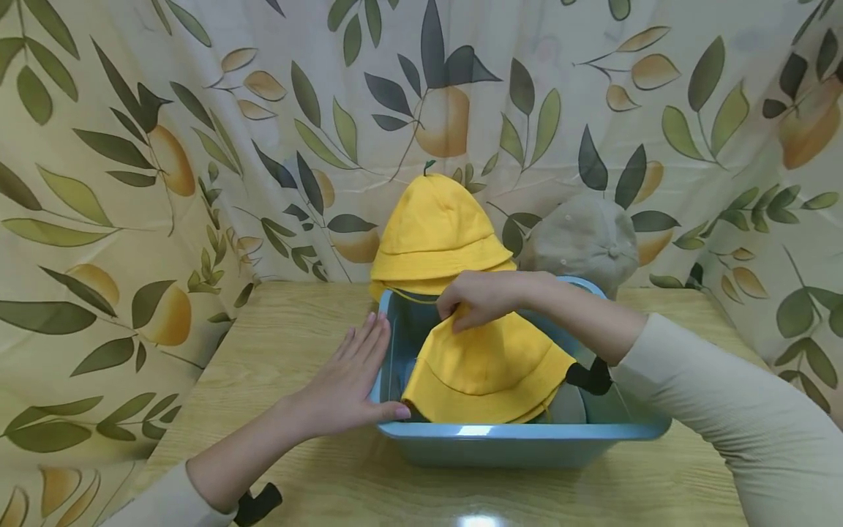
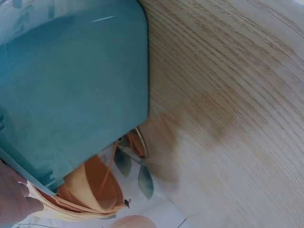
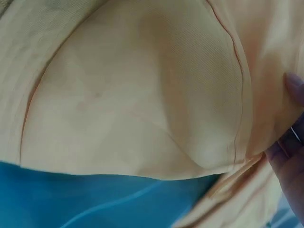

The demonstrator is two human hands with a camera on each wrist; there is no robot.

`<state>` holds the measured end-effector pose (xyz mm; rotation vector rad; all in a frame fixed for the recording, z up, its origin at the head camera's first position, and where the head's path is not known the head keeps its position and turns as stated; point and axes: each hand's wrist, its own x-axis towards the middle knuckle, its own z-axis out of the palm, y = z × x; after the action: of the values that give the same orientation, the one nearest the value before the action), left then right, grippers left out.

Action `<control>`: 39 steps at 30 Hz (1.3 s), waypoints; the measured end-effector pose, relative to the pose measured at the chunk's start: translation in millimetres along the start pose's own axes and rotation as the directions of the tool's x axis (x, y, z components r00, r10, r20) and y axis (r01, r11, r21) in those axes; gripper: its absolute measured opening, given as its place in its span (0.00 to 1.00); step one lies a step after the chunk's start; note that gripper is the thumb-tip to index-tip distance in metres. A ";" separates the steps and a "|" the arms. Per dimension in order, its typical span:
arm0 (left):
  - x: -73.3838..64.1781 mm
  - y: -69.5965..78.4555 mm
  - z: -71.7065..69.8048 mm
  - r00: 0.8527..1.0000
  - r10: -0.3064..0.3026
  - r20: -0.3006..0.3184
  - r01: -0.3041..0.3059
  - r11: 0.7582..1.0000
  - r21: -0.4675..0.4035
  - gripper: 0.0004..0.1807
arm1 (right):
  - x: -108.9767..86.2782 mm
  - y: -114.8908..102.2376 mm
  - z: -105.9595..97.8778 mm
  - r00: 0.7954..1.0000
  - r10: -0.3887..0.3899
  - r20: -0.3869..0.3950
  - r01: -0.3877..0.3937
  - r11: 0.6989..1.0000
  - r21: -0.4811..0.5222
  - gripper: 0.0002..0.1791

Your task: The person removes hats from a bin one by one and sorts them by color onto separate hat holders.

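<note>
A blue plastic basin stands on the table, and a yellow bucket hat lies tilted over its opening. My right hand pinches the far edge of this hat; in the right wrist view its fingers grip the cloth at the right. My left hand rests on the basin's left rim, fingers straight and thumb reaching over the near corner. Under the hat, something grey shows inside the basin, mostly hidden. Behind the basin sits another yellow bucket hat with a small green leaf on top.
A beige baseball cap is behind the basin at the right, partly hidden by the right arm. The wood-grain table ends at a leaf-and-fruit patterned curtain at the back and sides.
</note>
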<state>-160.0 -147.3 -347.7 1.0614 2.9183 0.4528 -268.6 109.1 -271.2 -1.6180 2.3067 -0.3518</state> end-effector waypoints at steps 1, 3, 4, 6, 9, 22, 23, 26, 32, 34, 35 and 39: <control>-0.1 -0.2 0.0 1.000 -0.003 0.001 0.003 1.000 -0.008 0.60 | -4.4 -0.6 -3.3 1.000 0.002 -0.016 -0.002 1.000 -0.001 0.08; -0.4 -0.3 -0.1 1.000 -0.007 0.001 0.007 1.000 -0.029 0.60 | -13.0 -1.1 -8.5 0.999 0.001 -0.045 -0.002 1.000 -0.004 0.07; -0.4 -0.4 0.1 1.000 -0.008 -0.001 0.008 0.999 -0.035 0.60 | -17.2 -0.9 -10.4 0.998 0.001 -0.058 -0.002 1.000 -0.001 0.07; -0.3 -0.3 0.3 1.000 -0.008 -0.006 0.008 0.999 -0.041 0.60 | -25.1 -0.9 -13.6 0.997 0.001 -0.079 -0.001 1.000 0.004 0.06; -0.1 0.2 0.9 1.000 -0.003 -0.014 0.002 0.999 -0.043 0.59 | -35.1 -0.2 -16.9 0.994 0.002 -0.108 0.000 1.000 0.023 0.06; -0.3 1.2 0.2 1.000 -0.004 -0.017 0.003 0.999 -0.046 0.58 | -55.2 3.0 -24.9 0.974 0.129 -0.188 -0.038 0.904 0.426 0.02; -0.4 1.3 0.1 1.000 -0.006 -0.018 0.005 0.999 -0.045 0.58 | -56.5 2.7 -26.2 0.972 0.134 -0.194 -0.032 0.890 0.454 0.02; 0.4 1.3 0.0 1.000 -0.012 -0.026 0.011 0.999 -0.037 0.58 | -61.5 1.1 -31.3 0.961 0.137 -0.238 -0.005 0.876 0.483 0.03; 7.7 4.2 -7.3 0.994 0.042 -0.105 -0.041 0.999 0.015 0.60 | -72.7 -3.1 -43.8 0.935 0.149 -0.322 0.045 0.851 0.524 0.05; 12.9 9.6 -15.4 0.986 0.078 -0.148 -0.076 0.997 0.021 0.59 | -75.6 -4.1 -47.8 0.925 0.144 -0.350 0.068 0.847 0.528 0.06; 15.8 12.9 -20.1 0.980 0.098 -0.176 -0.097 0.995 0.015 0.58 | -76.7 -4.9 -49.4 0.921 0.139 -0.364 0.081 0.847 0.526 0.06; 27.3 26.9 -38.4 0.928 0.193 -0.317 -0.230 0.970 -0.082 0.53 | -77.4 -6.9 -52.1 0.899 0.126 -0.419 0.122 0.847 0.517 0.10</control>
<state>-168.0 -120.7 -301.0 1.4129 2.9926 0.8601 -257.7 181.1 -212.4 -1.3369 2.1991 -1.3553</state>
